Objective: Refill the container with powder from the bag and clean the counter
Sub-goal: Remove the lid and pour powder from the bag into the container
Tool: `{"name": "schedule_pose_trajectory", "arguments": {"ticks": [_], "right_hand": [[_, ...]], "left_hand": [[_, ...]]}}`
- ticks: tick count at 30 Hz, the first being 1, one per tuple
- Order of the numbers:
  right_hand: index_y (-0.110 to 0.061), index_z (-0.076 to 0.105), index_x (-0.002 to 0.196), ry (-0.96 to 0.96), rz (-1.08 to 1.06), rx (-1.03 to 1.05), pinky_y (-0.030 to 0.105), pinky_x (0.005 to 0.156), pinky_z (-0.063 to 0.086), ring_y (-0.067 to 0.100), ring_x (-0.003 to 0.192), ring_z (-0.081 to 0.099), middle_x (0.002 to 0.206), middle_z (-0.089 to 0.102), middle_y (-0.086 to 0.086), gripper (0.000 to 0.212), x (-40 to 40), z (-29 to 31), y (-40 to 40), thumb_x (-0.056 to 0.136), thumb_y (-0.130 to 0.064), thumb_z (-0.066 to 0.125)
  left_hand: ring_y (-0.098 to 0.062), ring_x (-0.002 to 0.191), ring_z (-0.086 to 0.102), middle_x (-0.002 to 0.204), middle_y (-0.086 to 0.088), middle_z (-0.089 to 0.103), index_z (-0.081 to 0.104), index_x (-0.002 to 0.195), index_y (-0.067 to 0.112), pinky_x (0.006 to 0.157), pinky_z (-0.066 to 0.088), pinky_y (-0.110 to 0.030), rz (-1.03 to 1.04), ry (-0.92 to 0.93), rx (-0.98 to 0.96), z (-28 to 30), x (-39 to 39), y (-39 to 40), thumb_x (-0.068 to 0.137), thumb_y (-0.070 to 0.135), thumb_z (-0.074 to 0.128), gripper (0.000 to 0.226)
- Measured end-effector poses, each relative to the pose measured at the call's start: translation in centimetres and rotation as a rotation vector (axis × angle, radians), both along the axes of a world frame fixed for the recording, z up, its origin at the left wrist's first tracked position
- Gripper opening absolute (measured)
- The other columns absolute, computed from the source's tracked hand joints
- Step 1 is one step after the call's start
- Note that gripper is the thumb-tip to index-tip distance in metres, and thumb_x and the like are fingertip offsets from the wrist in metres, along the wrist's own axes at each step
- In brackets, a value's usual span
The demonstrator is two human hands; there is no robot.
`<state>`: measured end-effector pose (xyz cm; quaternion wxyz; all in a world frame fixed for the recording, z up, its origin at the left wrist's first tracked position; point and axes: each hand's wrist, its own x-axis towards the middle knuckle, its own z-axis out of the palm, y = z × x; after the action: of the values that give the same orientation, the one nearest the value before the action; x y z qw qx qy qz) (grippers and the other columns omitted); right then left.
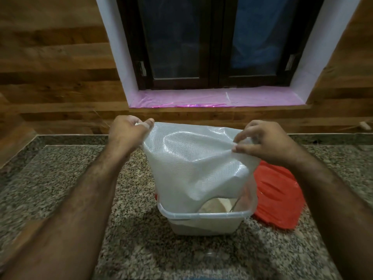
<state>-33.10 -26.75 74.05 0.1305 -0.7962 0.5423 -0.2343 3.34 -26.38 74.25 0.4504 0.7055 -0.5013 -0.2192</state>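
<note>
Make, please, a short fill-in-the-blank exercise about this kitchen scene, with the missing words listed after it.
1. Both hands hold the upturned white bag over the clear ____, which stands on the counter.
2. The left hand and the right hand each ____ a corner of the bag.
3. The lid lying to the right of the container is ____ in colour.
4. Pale ____ shows inside the container.

Missing words: container; pinch; red; powder

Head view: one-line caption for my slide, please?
Both hands, left and right, hold upturned bag over container, red lid beside.
</note>
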Motion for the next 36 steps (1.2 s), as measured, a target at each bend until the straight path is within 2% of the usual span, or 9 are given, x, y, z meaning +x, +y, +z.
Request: {"name": "schedule_pose_trajectory", "arguments": {"ticks": [4,8,11,18,22,26,29,32,36], "right_hand": [[-0.027,0.085,0.094,0.206,-0.046,-0.023,0.032,0.077,0.049,0.019,0.097,0.065,0.097,0.059,-0.013,0.008,1.2,0.9,-0.3,0.091,-0.034,0.084],[-0.036,0.078,0.105,0.26,-0.174,-0.104,0.05,0.106,0.043,0.018,0.128,0.05,0.13,0.055,-0.01,0.037,3.4,1.1,0.8,0.09,-0.068,0.069],[-0.041,0.075,0.121,0.315,-0.054,-0.071,0.06,0.122,0.021,0.013,0.135,0.047,0.137,0.056,-0.014,0.053,6.0,1.2,1.6,0.089,-0.079,0.058],[-0.035,0.064,0.125,0.296,-0.005,-0.042,0.054,0.117,0.028,0.017,0.131,0.052,0.136,0.059,-0.012,0.041,9.4,-0.2,0.6,0.099,-0.065,0.054],[-0.041,0.034,0.159,0.242,-0.039,0.114,0.065,0.124,0.023,0.025,0.154,0.034,0.168,0.036,-0.007,0.112,7.6,-0.4,0.6,0.068,-0.107,0.032],[-0.046,0.017,0.165,0.416,-0.062,0.219,0.059,0.12,0.034,0.031,0.153,0.038,0.171,0.032,-0.005,0.146,4.4,-0.5,-0.9,0.04,-0.112,0.056],[-0.051,0.021,0.16,0.401,0.048,0.265,0.046,0.107,0.052,0.027,0.134,0.056,0.149,0.048,-0.004,0.134,3.1,-1.1,-1.9,0.047,-0.093,0.078],[-0.058,0.03,0.159,0.423,0.133,0.259,0.036,0.093,0.051,0.018,0.117,0.056,0.13,0.045,-0.006,0.103,2.3,-1.3,-2.0,0.071,-0.081,0.079],[-0.048,0.065,0.141,0.363,0.203,0.211,0.035,0.088,0.052,0.012,0.105,0.053,0.116,0.042,-0.013,0.053,1.7,-0.6,-1.5,0.09,-0.058,0.077]], "left_hand": [[-0.013,0.052,0.055,0.063,-0.001,0.068,0.069,0.077,0.006,0.054,0.047,-0.028,-0.066,0.104,0.001,0.2,-0.4,-0.1,0.099,0.041,0.077,0.043],[-0.01,0.045,0.043,0.055,0.003,0.058,0.064,0.074,0.013,0.043,0.034,-0.024,-0.109,0.257,0.021,-0.4,-0.5,-0.4,0.104,0.037,0.072,0.04],[-0.012,0.046,0.04,0.056,0.002,0.056,0.062,0.071,0.015,0.046,0.03,-0.024,-0.124,0.332,0.037,-1.1,-0.5,-0.3,0.104,0.037,0.071,0.041],[-0.012,0.045,0.038,0.057,0.001,0.054,0.066,0.081,0.013,0.045,0.026,-0.023,-0.126,0.525,0.063,-2.0,0.0,-0.5,0.106,0.032,0.069,0.031],[-0.009,0.042,0.038,0.055,0.003,0.053,0.068,0.082,0.013,0.042,0.026,-0.022,-0.095,0.597,0.086,-2.6,0.4,-0.9,0.105,0.032,0.07,0.03],[-0.007,0.042,0.04,0.052,0.006,0.055,0.071,0.087,0.01,0.037,0.029,-0.021,-0.113,0.59,0.082,-2.8,0.6,-0.7,0.105,0.032,0.07,0.028],[-0.008,0.041,0.038,0.051,0.005,0.053,0.067,0.077,0.014,0.038,0.027,-0.02,-0.106,0.529,0.056,-2.7,0.6,-0.5,0.104,0.032,0.072,0.033],[-0.01,0.043,0.037,0.054,0.003,0.053,0.063,0.068,0.019,0.039,0.028,-0.021,-0.078,0.444,0.017,-2.2,0.5,-0.4,0.101,0.034,0.076,0.038],[-0.001,0.043,0.053,0.066,0.001,0.07,0.076,0.083,0.008,0.044,0.041,-0.016,-0.067,0.326,-0.06,-1.0,-0.4,-0.2,0.1,0.028,0.078,0.027]]}}
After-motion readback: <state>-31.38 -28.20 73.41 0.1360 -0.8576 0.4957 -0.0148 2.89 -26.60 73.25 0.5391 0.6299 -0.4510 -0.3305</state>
